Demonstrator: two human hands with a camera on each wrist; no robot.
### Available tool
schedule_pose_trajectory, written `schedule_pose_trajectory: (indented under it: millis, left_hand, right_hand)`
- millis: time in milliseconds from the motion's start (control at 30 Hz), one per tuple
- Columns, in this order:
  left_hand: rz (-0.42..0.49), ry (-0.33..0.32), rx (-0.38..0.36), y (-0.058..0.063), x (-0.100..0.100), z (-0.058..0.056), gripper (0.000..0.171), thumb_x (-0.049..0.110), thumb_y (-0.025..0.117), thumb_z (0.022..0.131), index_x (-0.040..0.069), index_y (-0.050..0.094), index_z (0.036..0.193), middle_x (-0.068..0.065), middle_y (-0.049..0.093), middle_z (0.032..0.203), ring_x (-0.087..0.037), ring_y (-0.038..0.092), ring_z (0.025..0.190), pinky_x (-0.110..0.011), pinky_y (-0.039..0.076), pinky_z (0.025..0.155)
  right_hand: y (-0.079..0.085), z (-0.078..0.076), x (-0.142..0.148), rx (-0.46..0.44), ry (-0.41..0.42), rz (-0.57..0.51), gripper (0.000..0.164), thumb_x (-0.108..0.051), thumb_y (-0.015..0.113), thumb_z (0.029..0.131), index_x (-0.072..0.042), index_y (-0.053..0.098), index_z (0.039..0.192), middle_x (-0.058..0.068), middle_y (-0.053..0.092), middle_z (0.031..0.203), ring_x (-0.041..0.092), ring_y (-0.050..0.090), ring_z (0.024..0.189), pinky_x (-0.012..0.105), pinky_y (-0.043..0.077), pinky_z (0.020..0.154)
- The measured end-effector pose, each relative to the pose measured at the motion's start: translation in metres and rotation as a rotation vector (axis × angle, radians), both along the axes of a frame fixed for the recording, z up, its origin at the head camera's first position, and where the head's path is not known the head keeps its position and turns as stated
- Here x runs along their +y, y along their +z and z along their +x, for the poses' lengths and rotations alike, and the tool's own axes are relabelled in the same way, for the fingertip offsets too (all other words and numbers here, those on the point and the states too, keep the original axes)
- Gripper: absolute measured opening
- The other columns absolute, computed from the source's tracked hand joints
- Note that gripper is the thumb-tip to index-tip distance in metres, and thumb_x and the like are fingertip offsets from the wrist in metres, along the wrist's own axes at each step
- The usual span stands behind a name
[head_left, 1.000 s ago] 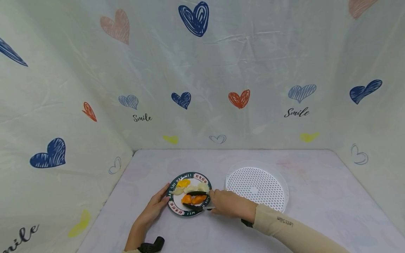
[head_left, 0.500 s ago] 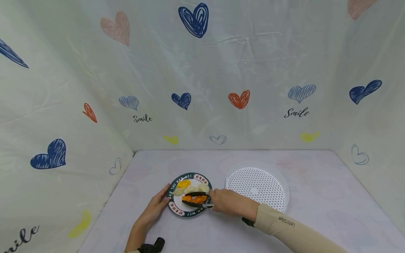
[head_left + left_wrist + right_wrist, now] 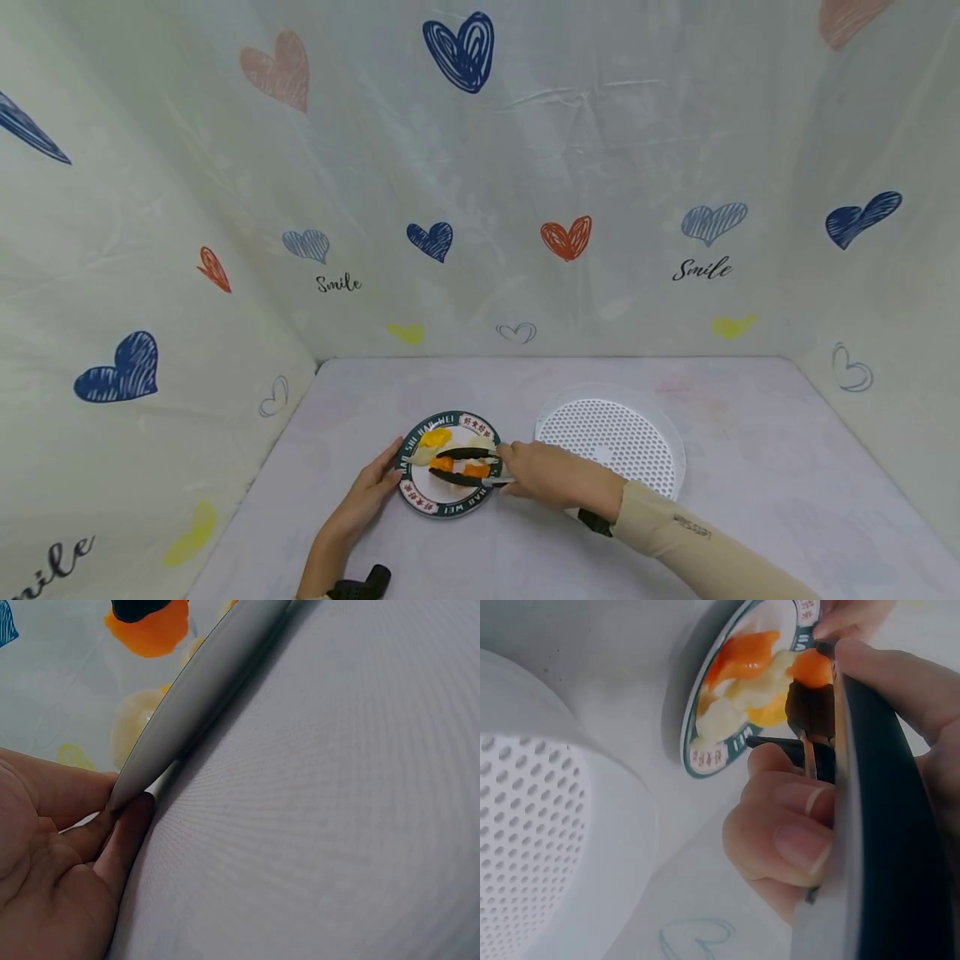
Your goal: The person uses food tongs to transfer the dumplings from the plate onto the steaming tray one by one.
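My left hand (image 3: pixel 370 485) pinches the left rim of a round plate (image 3: pixel 420 501) with a green lettered border; the left wrist view shows thumb and fingers on either side of the edge (image 3: pixel 172 720). On the plate lie yellow dumplings (image 3: pixel 435 437), pale dumplings and an orange dumpling (image 3: pixel 476 471). My right hand (image 3: pixel 551 473) grips tongs (image 3: pixel 462 453) with black tips and metal arms, reaching over the plate from the right. Another orange dumpling (image 3: pixel 812 669) is at the tongs' tips, and shows above the plate rim in the left wrist view.
A white round tray with a perforated base (image 3: pixel 570 429) stands on the table right of the plate, partly behind my right forearm. A curtain printed with hearts (image 3: pixel 566 237) hangs behind and to the left of the table (image 3: pixel 487 554).
The tongs' arms have drawn closer together around an orange dumpling and risen slightly from the plate. My right hand has shifted a little with them; my left hand stays on the rim.
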State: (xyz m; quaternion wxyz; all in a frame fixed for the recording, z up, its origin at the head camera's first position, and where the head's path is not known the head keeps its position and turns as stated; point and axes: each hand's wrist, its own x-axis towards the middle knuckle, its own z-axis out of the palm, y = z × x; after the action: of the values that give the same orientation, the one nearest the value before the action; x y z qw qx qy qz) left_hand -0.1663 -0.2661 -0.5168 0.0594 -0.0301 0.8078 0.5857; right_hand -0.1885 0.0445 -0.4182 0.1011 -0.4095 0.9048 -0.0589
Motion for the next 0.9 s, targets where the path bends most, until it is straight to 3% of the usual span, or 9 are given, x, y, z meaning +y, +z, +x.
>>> schedule_pose_trajectory:
  millis: [300, 433, 633, 900]
  left_hand:
    - [0.000, -0.009, 0.011, 0.001, 0.001, 0.001, 0.056, 0.003, 0.048, 0.103, -0.001, 0.028, 0.155, -0.018, 0.022, 0.162, -0.037, 0.012, 0.150, -0.054, 0.012, 0.118]
    - [0.010, -0.011, 0.019, 0.001, 0.001, 0.002, 0.055, 0.001, 0.047, 0.103, -0.002, 0.028, 0.155, -0.018, 0.023, 0.162, -0.037, 0.012, 0.150, -0.053, 0.012, 0.119]
    - [0.004, -0.009, 0.014, -0.001, 0.001, 0.001, 0.055, 0.001, 0.047, 0.103, -0.002, 0.028, 0.155, -0.019, 0.023, 0.162, -0.037, 0.012, 0.150, -0.054, 0.012, 0.119]
    - [0.000, -0.008, 0.011, 0.000, 0.001, 0.002, 0.056, 0.002, 0.048, 0.103, -0.001, 0.029, 0.155, -0.018, 0.023, 0.162, -0.037, 0.012, 0.150, -0.053, 0.012, 0.118]
  right_hand:
    - [0.016, -0.004, 0.028, -0.054, -0.004, -0.140, 0.046, -0.033, 0.063, 0.098, 0.000, 0.054, 0.127, 0.005, 0.065, 0.094, 0.007, 0.055, 0.072, 0.024, 0.054, 0.064]
    - [0.020, -0.007, 0.046, -0.044, -0.006, -0.182, 0.047, -0.032, 0.063, 0.098, 0.002, 0.053, 0.129, 0.010, 0.067, 0.102, 0.012, 0.061, 0.081, 0.029, 0.057, 0.073]
    - [0.022, -0.011, 0.074, -0.040, -0.036, -0.220, 0.052, -0.030, 0.062, 0.099, 0.006, 0.049, 0.134, 0.018, 0.063, 0.123, 0.028, 0.064, 0.109, 0.043, 0.054, 0.092]
    - [0.020, -0.014, 0.111, -0.060, -0.058, -0.285, 0.053, -0.031, 0.058, 0.101, 0.008, 0.047, 0.136, 0.015, 0.062, 0.124, 0.030, 0.061, 0.113, 0.046, 0.051, 0.095]
